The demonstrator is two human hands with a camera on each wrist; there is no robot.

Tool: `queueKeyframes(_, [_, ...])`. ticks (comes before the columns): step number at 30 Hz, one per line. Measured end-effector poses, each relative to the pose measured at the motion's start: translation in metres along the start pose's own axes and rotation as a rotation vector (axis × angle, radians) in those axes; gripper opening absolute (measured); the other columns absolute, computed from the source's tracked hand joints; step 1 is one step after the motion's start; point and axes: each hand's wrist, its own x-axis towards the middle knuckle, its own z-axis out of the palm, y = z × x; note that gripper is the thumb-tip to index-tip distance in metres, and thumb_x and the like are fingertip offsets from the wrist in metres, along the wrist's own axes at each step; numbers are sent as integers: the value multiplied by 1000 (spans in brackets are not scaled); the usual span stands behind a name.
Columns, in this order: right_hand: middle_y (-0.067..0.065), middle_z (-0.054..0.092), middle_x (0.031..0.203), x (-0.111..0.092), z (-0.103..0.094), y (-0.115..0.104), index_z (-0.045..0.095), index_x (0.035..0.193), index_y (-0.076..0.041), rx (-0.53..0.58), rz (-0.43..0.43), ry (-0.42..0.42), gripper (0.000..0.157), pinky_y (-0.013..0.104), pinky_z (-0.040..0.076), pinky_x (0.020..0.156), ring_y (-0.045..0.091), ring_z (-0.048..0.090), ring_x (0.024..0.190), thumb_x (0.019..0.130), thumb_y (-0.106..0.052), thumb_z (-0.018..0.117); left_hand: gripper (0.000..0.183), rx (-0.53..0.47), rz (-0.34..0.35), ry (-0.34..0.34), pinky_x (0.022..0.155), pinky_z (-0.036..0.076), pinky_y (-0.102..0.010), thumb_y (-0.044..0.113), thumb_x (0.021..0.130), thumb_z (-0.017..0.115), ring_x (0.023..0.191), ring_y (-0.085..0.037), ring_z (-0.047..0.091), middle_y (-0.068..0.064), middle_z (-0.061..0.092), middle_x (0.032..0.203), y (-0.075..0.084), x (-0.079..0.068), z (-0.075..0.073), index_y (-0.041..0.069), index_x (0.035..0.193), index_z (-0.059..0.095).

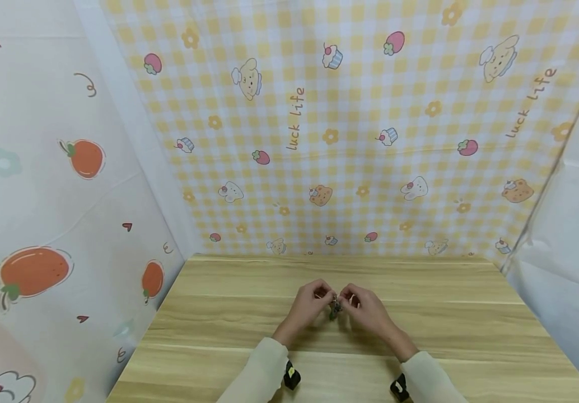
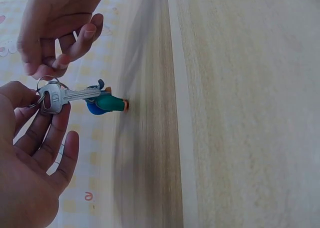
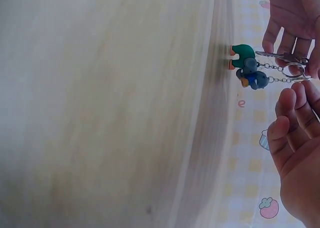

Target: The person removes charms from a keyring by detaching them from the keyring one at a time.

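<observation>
While both hands meet just below the middle of the head view, a key (image 2: 56, 98) and a toy charm (image 3: 249, 66) hang together between them. The left hand (image 1: 311, 302) has its grip closed, thumb and fingers pinching a metal ring (image 2: 50, 77) beside the key's bow; the right hand (image 1: 366, 308) seems to have the ring's other side in its fingertips, its remaining fingers loosely bent.

The handling looks partway through: key, ring and chain (image 3: 270, 66) are gathered in one cluster, yet neither hand has let go. Whether the chain is fully threaded onto the ring—or only held against it—I cannot tell.

Around the hands, the wooden surface (image 1: 446, 302) spreads left and right to slanting side edges, both well apart from the fingers. Its far edge, across the centre of the frame, lies nearer, against a checked cloth (image 1: 360, 106); the near edge is out of view. Sideways movement has the most room.
</observation>
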Motion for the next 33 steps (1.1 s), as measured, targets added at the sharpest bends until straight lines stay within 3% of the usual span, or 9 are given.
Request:
queueKeyframes(15, [-7,67,83,-1,-1,-2,70,96,-16,-5,14,4,10,21,47,60,1,53,67,99,-8,72,11,7,3,-45,76,56,-23,20,106,67,84,-3,64,-1,77,97,3,-2,3,13,103,75])
queueKeyframes(33, [-6,69,82,-1,-3,-1,72,95,-17,33,-47,-1,8,22,47,57,0,52,66,101,-12,74,9,-18,-44,4,76,55,-25,18,105,69,83,-5,65,-1,77,96,-3,-3,-2,12,99,74])
